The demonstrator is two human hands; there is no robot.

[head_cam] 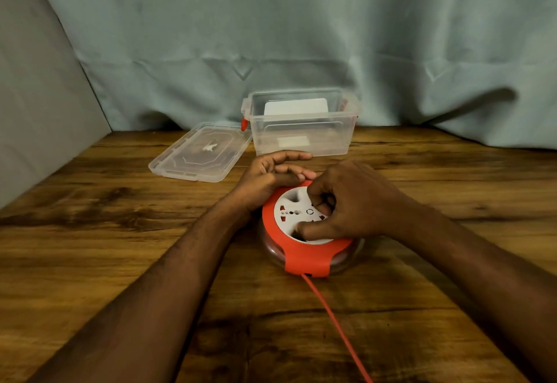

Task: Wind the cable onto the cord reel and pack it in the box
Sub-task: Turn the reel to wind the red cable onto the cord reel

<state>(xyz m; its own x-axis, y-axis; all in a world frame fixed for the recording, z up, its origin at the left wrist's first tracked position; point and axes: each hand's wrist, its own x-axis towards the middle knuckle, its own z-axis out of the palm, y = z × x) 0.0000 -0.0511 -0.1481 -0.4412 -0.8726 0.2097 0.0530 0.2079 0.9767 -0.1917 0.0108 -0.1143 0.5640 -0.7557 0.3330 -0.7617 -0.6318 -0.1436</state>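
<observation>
One cord reel [304, 232] lies flat near the middle of the wooden table [120, 232]: a red frame around a white socket face, above a clear drum. One red cable [334, 322] leaves the reel's near slot and runs to the table's near edge. The right hand [346, 202] rests on the socket face, fingers and thumb curled into its recesses, gripping it. The left hand [271, 177] steadies the reel's far-left rim, its fingers loosely extended. One clear box [301, 132] stands open toward the far edge, behind the reel; a white card-like item [295, 107] shows through its walls, position uncertain. One clear lid [199, 153] lies flat just left of the box.
</observation>
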